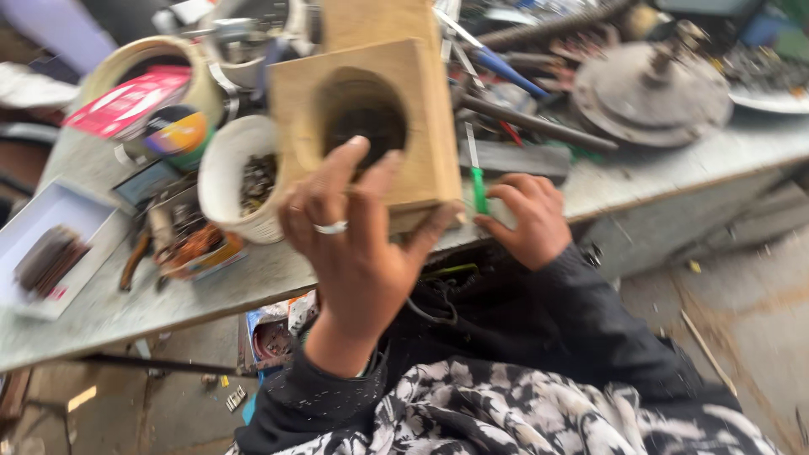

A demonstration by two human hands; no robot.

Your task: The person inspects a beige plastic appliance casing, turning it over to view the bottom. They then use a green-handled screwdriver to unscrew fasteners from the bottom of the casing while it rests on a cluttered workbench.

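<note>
Wooden block (421, 109): square, pale, with a large round hole bored through the face; held upright over the near edge of the surface (674, 173). Hole looks finished and dark inside; no tool engaged in it at this moment.

Left hand (354, 244): raised in front of the block, ring on one finger, fingers (350, 160) spread across the face and reaching the lower rim of the hole, thumb hooked under the bottom right corner. Grip clamped on the block, bearing its weight.

Right hand (527, 219): low, at the surface edge just right of the block, fingers curled and pinching a green-handled screwdriver (478, 181), blade pointing up beside the block's right side. Whether the blade touches the wood: cannot tell, frame blurred.

Nearby on the surface: white cup of small dark metal bits (240, 177), just left of the block and partly behind it; round metal disc with a centre hub (653, 88), far right; blue-handled tool (506, 72) behind the block; shallow white box (55, 240) at far left; red packet (126, 101) resting in a tan ring.

Progress, as a judgement: block already bored and lifted for handling; screwdriver in hand but not applied; any fitting into the hole not yet begun.
</note>
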